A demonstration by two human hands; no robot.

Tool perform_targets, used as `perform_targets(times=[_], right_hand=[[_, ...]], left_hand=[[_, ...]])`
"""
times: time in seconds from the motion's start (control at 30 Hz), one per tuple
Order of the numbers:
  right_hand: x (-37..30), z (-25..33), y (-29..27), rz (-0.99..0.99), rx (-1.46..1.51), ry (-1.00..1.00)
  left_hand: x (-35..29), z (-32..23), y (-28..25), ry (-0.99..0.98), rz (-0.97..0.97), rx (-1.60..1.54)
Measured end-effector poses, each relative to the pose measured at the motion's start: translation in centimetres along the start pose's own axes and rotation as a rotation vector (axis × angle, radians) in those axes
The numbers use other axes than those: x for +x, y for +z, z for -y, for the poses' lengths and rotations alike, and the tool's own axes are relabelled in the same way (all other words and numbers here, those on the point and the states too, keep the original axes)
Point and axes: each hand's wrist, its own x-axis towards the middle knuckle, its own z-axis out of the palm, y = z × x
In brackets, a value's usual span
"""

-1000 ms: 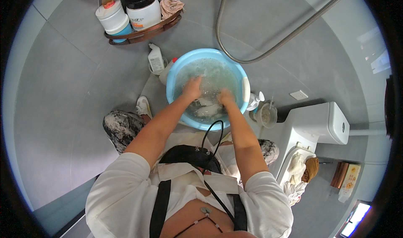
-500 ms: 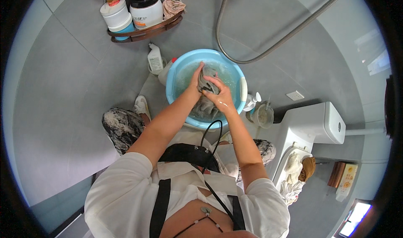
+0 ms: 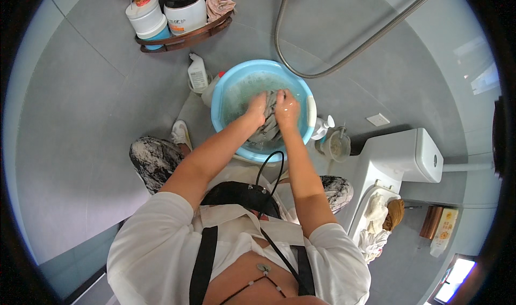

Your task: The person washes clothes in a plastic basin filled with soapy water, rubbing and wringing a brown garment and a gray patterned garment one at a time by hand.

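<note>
A round light-blue basin (image 3: pixel 217 98) of cloudy, sudsy water stands on the floor in front of me. Over the water, my left hand (image 3: pixel 257 109) and my right hand (image 3: pixel 287 109) grip a wet grey cloth garment (image 3: pixel 271 123) side by side. Bunched fabric rises between the two fists, and its lower folds trail into the water on the near side. Suds cling to the back of my right hand. What kind of garment it is, I cannot tell.
Left of the basin stands a white bottle (image 3: pixel 198 74); right of it are a white pump bottle (image 3: pixel 322 126) and a clear tub (image 3: pixel 338 146). A metal shower hose (image 3: pixel 365 41) hangs beyond. Clothes (image 3: pixel 376 219) lie on the toilet (image 3: pixel 392 157). A corner shelf (image 3: pixel 188 39) holds tubs.
My hands have turned from cupping the cloth to gripping it in fists, knuckles up. My right hand has shifted up and the bunched cloth now lies between both hands.
</note>
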Motion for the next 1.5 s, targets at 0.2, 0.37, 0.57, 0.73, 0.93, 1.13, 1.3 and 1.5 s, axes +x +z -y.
perform_targets(times=[0.2,0.37,0.57,0.73,0.93,1.13,1.3,1.5], right_hand=[[0.2,-2.2,-1.4,0.278,-0.193,0.085],[-1.3,-4.6,-0.4,0.389,-0.273,-0.063],[-2.1,-5.4,1.9,0.834,-0.53,0.125],[-2.2,-9.1,4.5,1.039,-0.669,0.083],[-0.2,-5.9,2.2,0.698,-0.213,0.185],[-0.3,3.0,-4.4,0.407,0.365,-0.118],[-2.0,4.7,-5.0,0.383,0.413,-0.292],[-2.1,3.1,-2.8,0.243,0.284,-0.184]], left_hand=[[-3.4,-3.9,-0.9,0.232,-0.076,0.529],[0.6,-4.0,-5.1,0.254,-0.038,0.752],[4.4,-0.9,-8.0,0.191,-0.022,0.935],[1.4,-1.5,-5.8,0.336,-0.094,1.191],[6.8,0.6,-7.7,0.145,0.088,0.525],[-0.2,-2.5,-0.9,-0.176,0.182,-0.033],[-2.7,-3.7,0.1,-0.033,0.528,-0.113],[-3.9,-2.4,0.5,0.078,0.393,-0.097]])
